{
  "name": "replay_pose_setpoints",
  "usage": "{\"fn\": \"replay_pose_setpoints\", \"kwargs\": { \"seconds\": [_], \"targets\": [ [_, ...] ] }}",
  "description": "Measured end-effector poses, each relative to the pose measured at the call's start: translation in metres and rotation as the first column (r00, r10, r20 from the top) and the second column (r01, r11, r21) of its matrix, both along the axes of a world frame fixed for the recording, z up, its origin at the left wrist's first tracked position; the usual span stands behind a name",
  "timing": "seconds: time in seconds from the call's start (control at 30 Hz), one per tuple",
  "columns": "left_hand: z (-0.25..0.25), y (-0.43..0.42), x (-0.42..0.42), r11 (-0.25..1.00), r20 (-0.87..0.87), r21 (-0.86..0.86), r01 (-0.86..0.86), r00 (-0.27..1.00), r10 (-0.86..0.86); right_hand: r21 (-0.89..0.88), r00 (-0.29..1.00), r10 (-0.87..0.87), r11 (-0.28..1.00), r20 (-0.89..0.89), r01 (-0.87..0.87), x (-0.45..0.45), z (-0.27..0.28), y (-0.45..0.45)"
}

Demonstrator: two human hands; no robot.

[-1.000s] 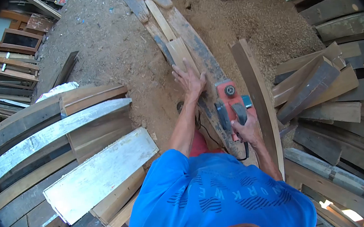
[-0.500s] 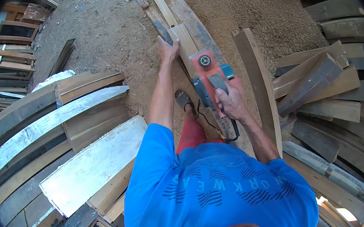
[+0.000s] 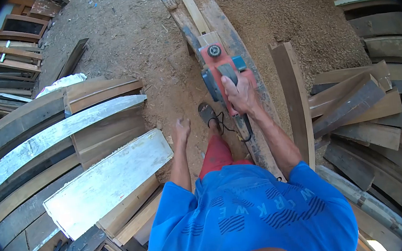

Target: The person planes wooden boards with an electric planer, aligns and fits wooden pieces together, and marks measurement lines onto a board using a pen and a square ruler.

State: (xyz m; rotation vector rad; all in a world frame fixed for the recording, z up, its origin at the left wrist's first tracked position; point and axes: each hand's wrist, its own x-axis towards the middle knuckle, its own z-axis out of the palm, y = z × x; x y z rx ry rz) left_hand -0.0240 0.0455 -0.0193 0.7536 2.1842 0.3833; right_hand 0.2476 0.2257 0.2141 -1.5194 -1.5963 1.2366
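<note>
My right hand is wrapped round the dark handle of a red electric hand planer with a black front knob. Beneath the planer lies a pale wooden board, its far end showing just beyond the tool; the rest is mostly covered. The board rests on a long worn bench. Off the bench to the left, my left hand hangs above the dirt floor with its fingers curled and nothing visible in them. A black cord trails from the planer's rear.
A thin wood strip lies along the bench beyond the board. Right of the bench stands a long plank, near piled shavings and stacked offcuts. A white panel lies on timber at left. My sandalled foot is beside the bench.
My left hand has let go of the board and drawn back toward my body. The planer has moved forward along the board, still in my right hand.
</note>
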Motion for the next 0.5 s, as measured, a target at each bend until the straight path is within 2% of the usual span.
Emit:
{"fn": "replay_pose_setpoints", "kwargs": {
  "seconds": [0.07, 0.17, 0.2, 0.23, 0.3, 0.4, 0.5],
  "targets": [
    [0.023, -0.03, 0.012, 0.996, 0.042, -0.087, 0.005, 0.999, -0.002, 0.002, 0.999, -0.022, 1.0, -0.025, 0.022, -0.009, -0.011, 0.022],
    [0.032, -0.06, 0.023, 0.977, 0.061, -0.209, -0.042, 0.997, 0.056, 0.007, 1.0, -0.021, 1.0, -0.018, 0.021, -0.02, -0.018, 0.058],
    [0.037, -0.065, 0.025, 0.969, 0.056, -0.247, 0.005, 0.998, 0.009, 0.058, 1.0, -0.01, 0.998, -0.014, 0.011, -0.024, -0.017, 0.07],
    [0.029, -0.076, 0.023, 0.965, 0.081, -0.262, 0.012, 0.997, 0.009, 0.107, 1.0, -0.002, 0.994, -0.009, 0.003, -0.028, -0.014, 0.081],
    [-0.003, -0.093, 0.018, 0.962, 0.133, -0.273, 0.028, 0.991, 0.008, 0.094, 0.998, 0.02, 0.995, -0.062, -0.014, -0.034, -0.011, 0.104],
    [-0.01, -0.101, 0.018, 0.972, 0.19, -0.236, 0.007, 0.981, 0.04, 0.004, 0.996, 0.041, 0.999, -0.074, -0.041, -0.038, 0.002, 0.127],
    [-0.008, -0.111, 0.007, 0.971, 0.149, -0.235, 0.054, 0.989, -0.019, -0.136, 0.969, -0.036, 0.991, -0.246, 0.002, -0.033, 0.019, 0.109]
  ]
}}
